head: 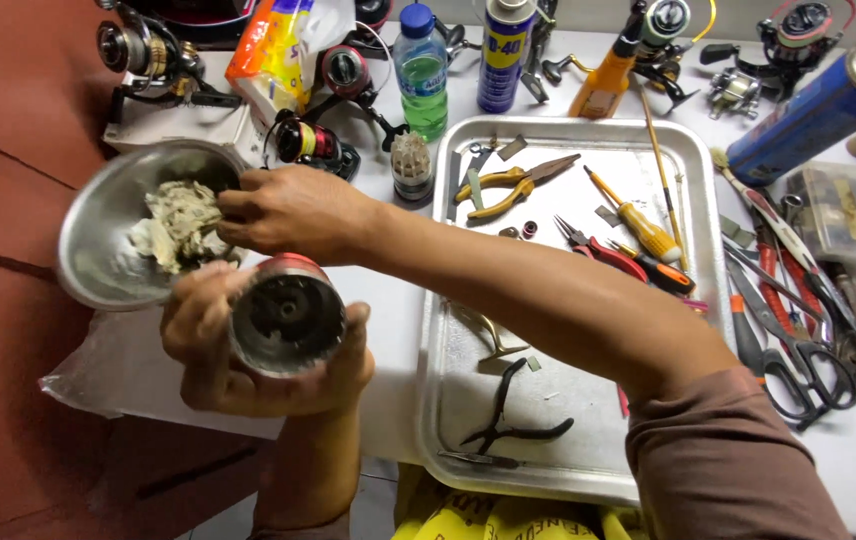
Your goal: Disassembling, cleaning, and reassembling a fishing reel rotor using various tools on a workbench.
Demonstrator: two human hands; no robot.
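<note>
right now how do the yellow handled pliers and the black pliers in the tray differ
The yellow-handled pliers lie at the far end of the metal tray; the black pliers lie at its near end. The yellow pair's handles are closer together, the black pair's spread wider. Both rest untouched by either hand.

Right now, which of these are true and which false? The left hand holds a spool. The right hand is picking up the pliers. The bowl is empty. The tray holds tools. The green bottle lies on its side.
1. The left hand holds a spool. True.
2. The right hand is picking up the pliers. False: it reaches into the bowl, at a wad of rag; the pliers lie in the tray.
3. The bowl is empty. False: the rag fills part of it.
4. The tray holds tools. True.
5. The green bottle lies on its side. False: it stands upright.
</note>
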